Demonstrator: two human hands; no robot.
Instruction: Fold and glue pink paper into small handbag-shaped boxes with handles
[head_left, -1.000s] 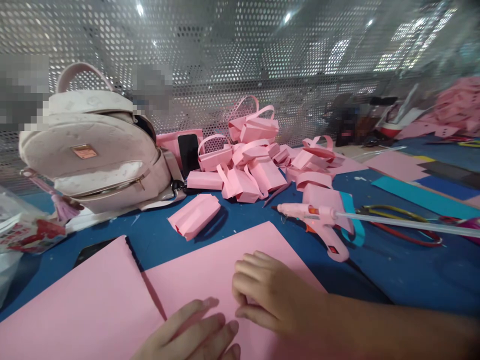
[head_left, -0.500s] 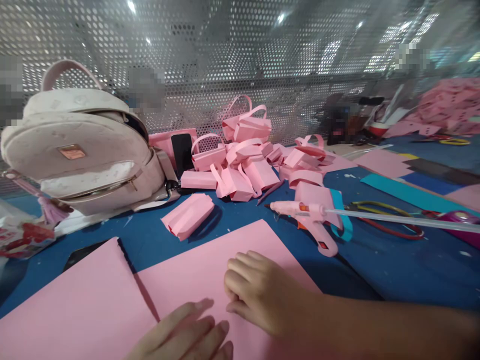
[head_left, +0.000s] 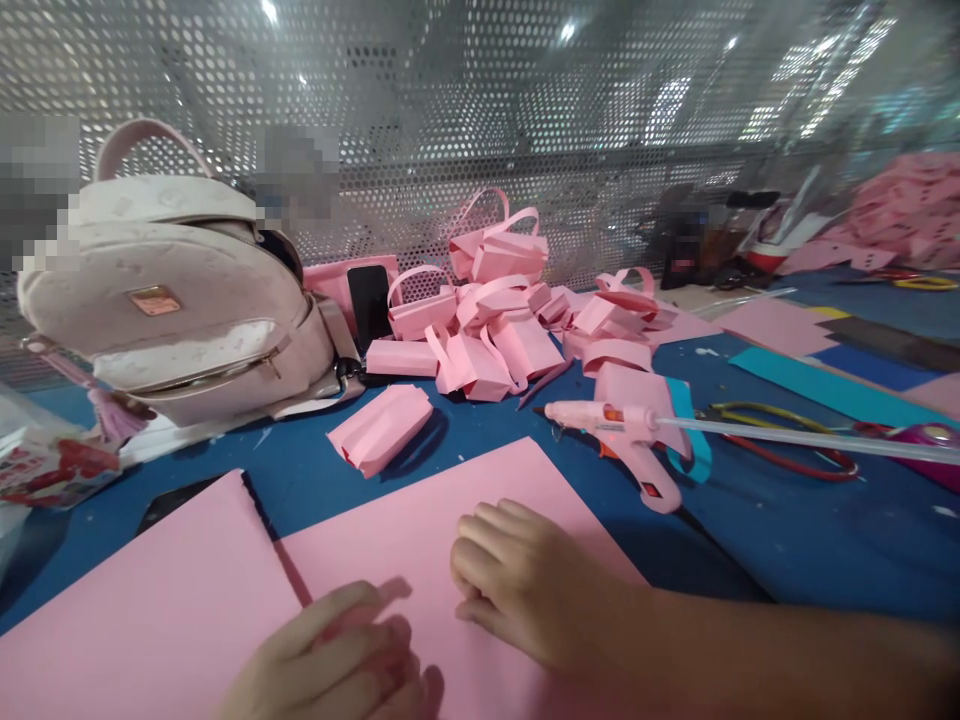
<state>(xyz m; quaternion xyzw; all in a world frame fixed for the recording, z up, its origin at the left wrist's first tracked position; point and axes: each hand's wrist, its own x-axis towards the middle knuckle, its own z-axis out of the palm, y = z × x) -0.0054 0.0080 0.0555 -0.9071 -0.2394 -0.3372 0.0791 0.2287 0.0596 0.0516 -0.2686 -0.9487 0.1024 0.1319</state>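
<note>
A large pink paper sheet lies in front of me on the blue table. My right hand rests on it with curled fingers; whatever may be inside the fist is hidden. My left hand hovers over the sheet near the bottom edge, open, fingers bent and slightly apart, casting a shadow. Another pink paper piece overlaps the sheet on the left. A folded pink paper bag lies beyond the sheet. To the right, a pink glue gun with a long clear glue stick rests against more pink paper.
A pale backpack stands back left, beside a black phone. Small pink paper bags are heaped at the centre back. Scissors and coloured strips lie right. A perforated metal panel rises behind.
My left hand has lifted and drawn back to the left, its fingers bending more. My right hand stays in place. The view has shifted slightly.
</note>
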